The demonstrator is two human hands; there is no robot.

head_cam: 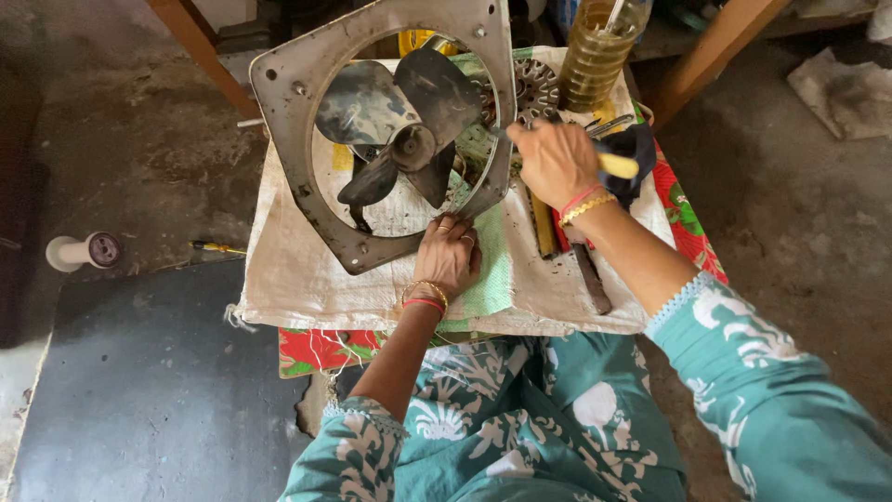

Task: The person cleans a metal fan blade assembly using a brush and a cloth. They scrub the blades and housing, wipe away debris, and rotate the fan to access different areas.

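The exhaust fan (395,139), a grey square metal frame with a round opening and dark, grimy blades, is lying tilted on a white woven sack. The yellow-handled screwdriver (615,165) is pointing its shaft at the frame's right edge.

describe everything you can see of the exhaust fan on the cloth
The exhaust fan is a grey, grimy metal unit: a square frame with a round opening, dark curved blades on a central hub, and bolts at its corners. It lies tilted on a white woven sack over a low table. The left hand presses its lower edge; the right hand, gripping a yellow-handled tool, reaches its right side.
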